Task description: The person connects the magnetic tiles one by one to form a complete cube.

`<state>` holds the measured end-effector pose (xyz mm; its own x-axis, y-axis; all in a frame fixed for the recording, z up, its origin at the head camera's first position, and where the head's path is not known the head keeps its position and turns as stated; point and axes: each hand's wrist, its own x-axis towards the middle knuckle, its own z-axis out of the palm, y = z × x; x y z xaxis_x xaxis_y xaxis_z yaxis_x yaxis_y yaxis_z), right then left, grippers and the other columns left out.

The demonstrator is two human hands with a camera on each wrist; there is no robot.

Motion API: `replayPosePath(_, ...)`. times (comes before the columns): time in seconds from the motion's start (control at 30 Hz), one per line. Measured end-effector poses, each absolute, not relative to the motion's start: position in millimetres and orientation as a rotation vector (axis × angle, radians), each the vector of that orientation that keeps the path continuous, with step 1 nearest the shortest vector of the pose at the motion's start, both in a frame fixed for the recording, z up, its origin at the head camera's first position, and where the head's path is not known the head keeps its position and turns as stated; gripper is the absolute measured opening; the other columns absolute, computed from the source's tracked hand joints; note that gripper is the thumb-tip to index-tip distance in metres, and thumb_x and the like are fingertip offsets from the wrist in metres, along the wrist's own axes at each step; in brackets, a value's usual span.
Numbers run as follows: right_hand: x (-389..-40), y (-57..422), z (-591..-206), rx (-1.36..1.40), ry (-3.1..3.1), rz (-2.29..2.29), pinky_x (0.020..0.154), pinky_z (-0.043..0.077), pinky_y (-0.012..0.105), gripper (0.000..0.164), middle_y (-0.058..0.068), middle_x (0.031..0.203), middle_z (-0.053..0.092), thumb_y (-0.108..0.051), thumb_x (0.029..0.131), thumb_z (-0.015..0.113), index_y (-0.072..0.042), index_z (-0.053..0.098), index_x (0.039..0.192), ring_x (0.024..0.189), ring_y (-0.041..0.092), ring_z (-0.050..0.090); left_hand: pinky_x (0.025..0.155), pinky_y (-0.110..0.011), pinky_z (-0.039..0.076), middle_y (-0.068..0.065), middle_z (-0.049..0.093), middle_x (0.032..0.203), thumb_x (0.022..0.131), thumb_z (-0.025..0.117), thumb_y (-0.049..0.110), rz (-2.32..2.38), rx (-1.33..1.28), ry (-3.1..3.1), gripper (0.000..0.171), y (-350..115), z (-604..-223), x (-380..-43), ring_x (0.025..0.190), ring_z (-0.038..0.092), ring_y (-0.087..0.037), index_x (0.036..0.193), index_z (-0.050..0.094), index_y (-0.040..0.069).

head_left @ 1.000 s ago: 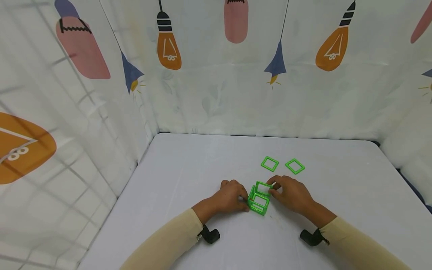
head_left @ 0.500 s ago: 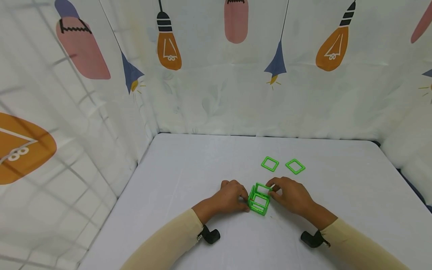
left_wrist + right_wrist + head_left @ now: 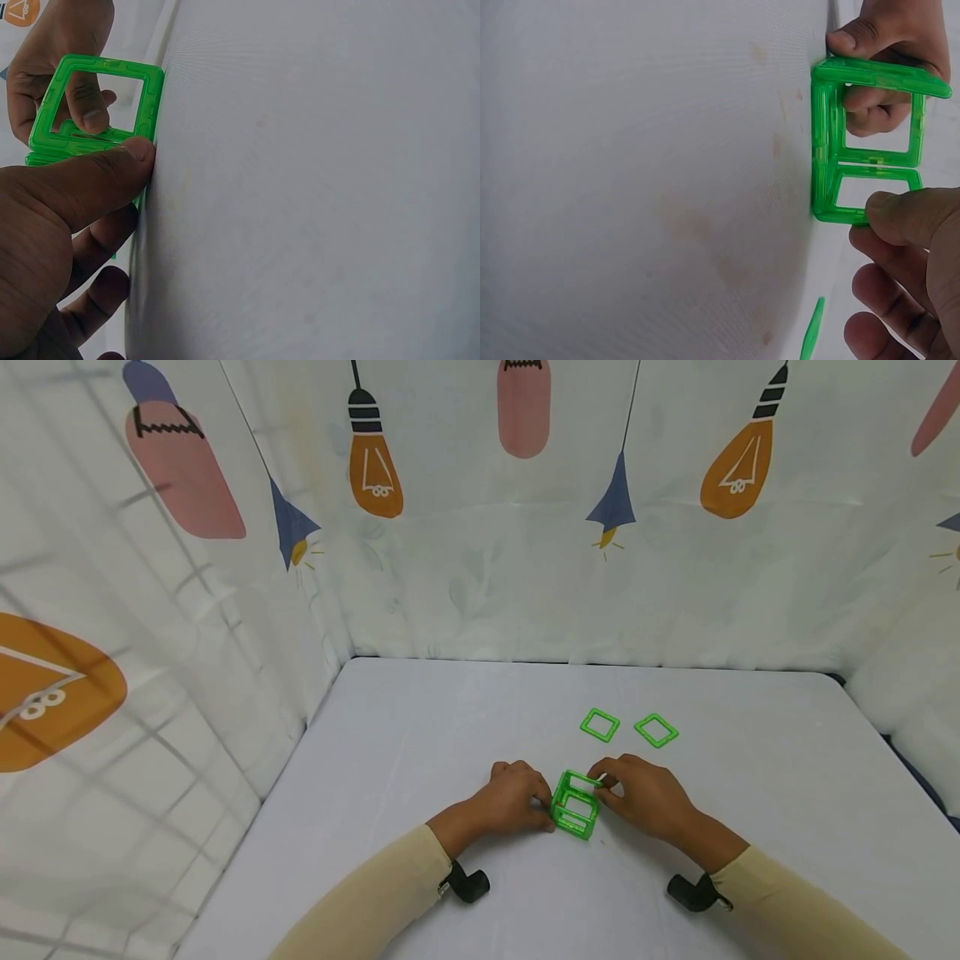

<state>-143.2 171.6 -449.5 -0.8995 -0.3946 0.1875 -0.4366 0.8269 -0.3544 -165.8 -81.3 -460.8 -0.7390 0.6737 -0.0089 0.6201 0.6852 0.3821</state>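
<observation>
White desk (image 3: 420, 727): my right hand (image 3: 648, 789) tipped its pinched green plastic square (image 3: 877, 172) inward; left hand (image 3: 513, 797) pinches hollow green box (image 3: 821, 135). Likely closing it.

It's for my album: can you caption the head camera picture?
A left hand and right hand hold joined green plastic square frames on a white table; two loose green squares lie beyond.

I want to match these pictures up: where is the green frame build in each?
Head: green frame build, lower half, right of centre.
Left wrist: green frame build, upper left.
Right wrist: green frame build, right side, mostly upper half.
Shared landmark: left hand, nearest in left wrist, top right in right wrist.
</observation>
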Motion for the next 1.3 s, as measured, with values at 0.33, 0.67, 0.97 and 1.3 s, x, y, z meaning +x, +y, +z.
replayPosePath(0.33, -142.7, 170.2, -449.8, 0.658, -2.910, 0.585, 0.062, 0.049, 0.028, 0.027, -0.006, 0.094, 0.071, -0.020, 0.085, 0.085, -0.024, 0.072, 0.108, 0.086, 0.016, 0.068, 0.091, -0.038, 0.031, 0.024, 0.067, 0.101, 0.080, 0.089, 0.038, 0.560, 1.050, 2.744, 0.019, -81.7, -459.6, -164.7, 0.101, 0.051, -0.003, 0.096, 0.082, 0.030)
replayPosePath(0.67, -141.3, 171.6, -451.0, 0.683, -2.901, 0.579, 0.065, 0.050, 0.029, 0.029, -0.010, 0.093, 0.068, -0.019, 0.085, 0.086, -0.023, 0.072, 0.110, 0.088, 0.013, 0.066, 0.092, -0.038, 0.032, 0.023, 0.068, 0.104, 0.081, 0.088, 0.036, 0.567, 1.067, 2.739, 0.018, -82.1, -458.7, -162.4, 0.105, 0.051, -0.005, 0.097, 0.081, 0.029)
replayPosePath(0.97, -141.6, 173.4, -451.4, 0.679, -2.895, 0.587, 0.066, 0.051, 0.029, 0.027, -0.010, 0.093, 0.068, -0.019, 0.086, 0.085, -0.022, 0.072, 0.109, 0.088, 0.013, 0.066, 0.093, -0.038, 0.032, 0.017, 0.067, 0.116, 0.082, 0.088, 0.035, 0.568, 1.097, 2.751, 0.021, -83.1, -460.7, -162.3, 0.109, 0.053, -0.008, 0.101, 0.081, 0.028)
replayPosePath(1.3, -140.8, 174.1, -450.9, 0.685, -2.902, 0.613, 0.068, 0.052, 0.030, 0.025, -0.009, 0.094, 0.070, -0.019, 0.087, 0.084, -0.021, 0.073, 0.109, 0.089, 0.014, 0.067, 0.094, -0.038, 0.031, 0.015, 0.065, 0.123, 0.083, 0.087, 0.036, 0.544, 1.110, 2.761, 0.025, -82.5, -460.0, -160.9, 0.111, 0.053, -0.009, 0.105, 0.082, 0.027)
